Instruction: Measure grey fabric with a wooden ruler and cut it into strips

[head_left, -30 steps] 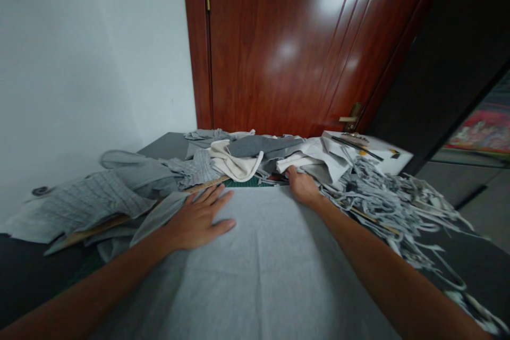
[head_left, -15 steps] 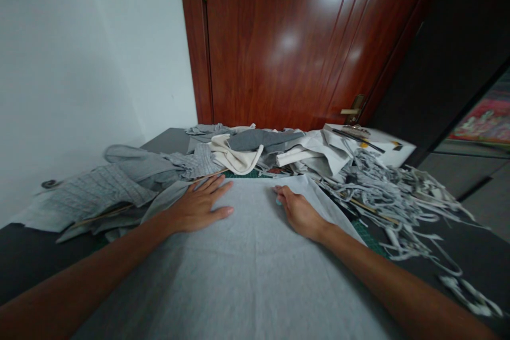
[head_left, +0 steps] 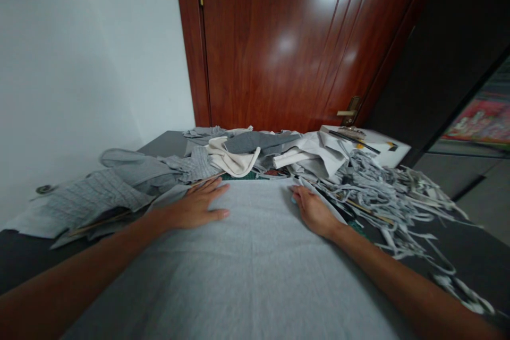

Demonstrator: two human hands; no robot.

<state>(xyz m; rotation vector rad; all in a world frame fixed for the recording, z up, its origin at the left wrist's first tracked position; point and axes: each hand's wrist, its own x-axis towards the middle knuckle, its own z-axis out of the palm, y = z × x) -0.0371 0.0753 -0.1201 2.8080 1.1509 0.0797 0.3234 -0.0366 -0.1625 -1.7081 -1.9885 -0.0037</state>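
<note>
A large light grey cloth [head_left: 247,255] lies spread in front of me, its far edge running straight just beyond my hands. My left hand [head_left: 199,204] rests flat on its far left part, fingers stretched and thumb out to the side. Near the far right corner, my right hand [head_left: 313,210] is closed with fingertips against the cloth. A small pale teal piece [head_left: 294,200] shows under those fingers; most of it is hidden, so its kind is unclear. A strip of green cutting mat [head_left: 239,176] peeks out beyond the far edge.
Grey ribbed fabric [head_left: 91,196] is heaped at the left. Folded cream fabric [head_left: 235,159] and other pieces lie behind the cloth. Tangled grey fabric strips [head_left: 382,186] and a white box [head_left: 392,151] stand at the right. A brown door [head_left: 271,64] closes off the back.
My right hand has slid right along the far edge toward the corner, the teal piece moving with it. My left hand stays flat in place. The view has shifted slightly.
</note>
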